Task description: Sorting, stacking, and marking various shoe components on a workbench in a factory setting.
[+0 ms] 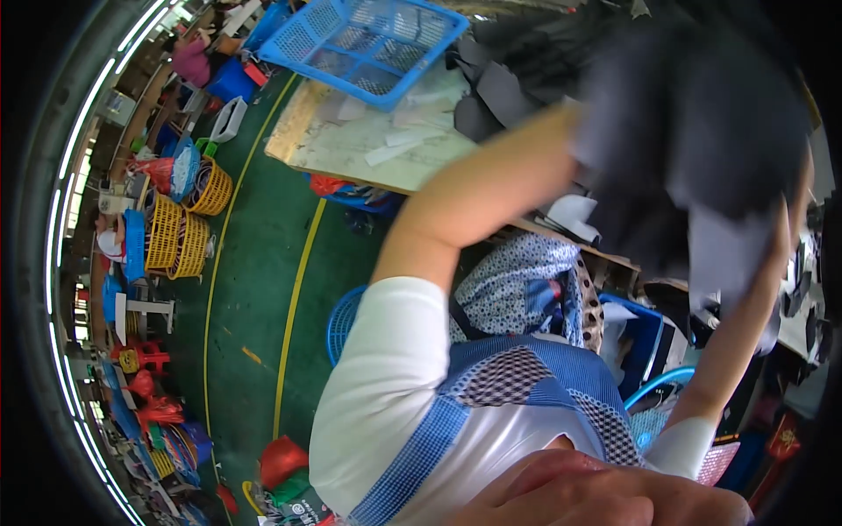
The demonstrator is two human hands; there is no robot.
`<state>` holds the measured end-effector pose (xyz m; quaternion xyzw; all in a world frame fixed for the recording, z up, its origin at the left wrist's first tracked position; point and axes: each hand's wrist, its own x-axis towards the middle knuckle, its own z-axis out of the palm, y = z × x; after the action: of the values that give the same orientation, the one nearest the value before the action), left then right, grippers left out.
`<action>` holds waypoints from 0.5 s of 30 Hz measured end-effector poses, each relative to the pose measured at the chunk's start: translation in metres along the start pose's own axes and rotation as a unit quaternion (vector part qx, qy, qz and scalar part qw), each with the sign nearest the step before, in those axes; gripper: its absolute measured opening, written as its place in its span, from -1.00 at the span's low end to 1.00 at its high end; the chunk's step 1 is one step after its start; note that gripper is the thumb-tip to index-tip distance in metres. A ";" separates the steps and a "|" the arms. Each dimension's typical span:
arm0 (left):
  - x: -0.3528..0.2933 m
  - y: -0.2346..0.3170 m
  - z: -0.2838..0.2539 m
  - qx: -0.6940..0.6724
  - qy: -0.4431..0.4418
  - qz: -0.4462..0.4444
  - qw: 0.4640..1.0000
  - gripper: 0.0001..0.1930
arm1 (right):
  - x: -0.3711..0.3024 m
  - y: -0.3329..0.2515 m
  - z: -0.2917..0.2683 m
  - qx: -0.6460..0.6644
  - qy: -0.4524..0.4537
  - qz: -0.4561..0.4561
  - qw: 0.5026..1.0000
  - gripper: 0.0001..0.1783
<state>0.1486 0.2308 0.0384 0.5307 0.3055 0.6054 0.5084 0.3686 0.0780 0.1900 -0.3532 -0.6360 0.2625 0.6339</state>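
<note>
A large bundle of dark grey, flexible sheet pieces (693, 123), perhaps fabric or leather, hangs raised between my arms, blurred by motion. My left forearm (509, 171) reaches up to its left side, and the bundle covers my left hand. Along its right edge a strip of my right hand (801, 193) shows, fingers blurred and mostly hidden. Both hands appear to hold the bundle from its sides. More dark cut pieces (504, 92) lie heaped on the worktable (307, 131) behind it.
A blue plastic basket (386, 95) sits on the table's far left, near pale scraps (395, 149). Patterned cloth (509, 272) and a blue bin (645, 342) are close to my body. Left of the green floor (254, 263) stand yellow baskets (167, 232); red bags (282, 460) lie at lower left.
</note>
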 end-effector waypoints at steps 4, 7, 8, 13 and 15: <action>-0.016 0.182 -0.215 0.052 0.102 -0.055 0.992 -0.36 | 0.098 -0.038 0.155 -0.022 -0.087 -0.351 0.932 -0.54; -0.015 0.239 -0.263 0.070 0.148 -0.114 0.980 -0.36 | 0.135 -0.033 0.175 -0.179 -0.134 -0.357 0.907 -0.45; -0.043 0.244 -0.269 0.077 0.175 -0.136 0.972 -0.36 | 0.128 -0.035 0.179 -0.191 -0.185 -0.284 0.921 -0.49; -0.091 0.236 -0.385 0.401 0.451 -0.221 0.766 -0.24 | 0.074 0.019 0.141 -0.191 -0.288 -0.426 0.836 -0.88; -0.079 0.224 -0.375 0.529 0.415 -0.230 0.704 -0.19 | 0.044 0.043 0.079 -0.249 -0.287 -0.344 0.858 -0.84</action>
<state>-0.2808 0.1542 0.1219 0.3209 0.8682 0.3679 0.0890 0.2974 0.1471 0.1792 -0.1668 -0.9150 -0.0502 0.3638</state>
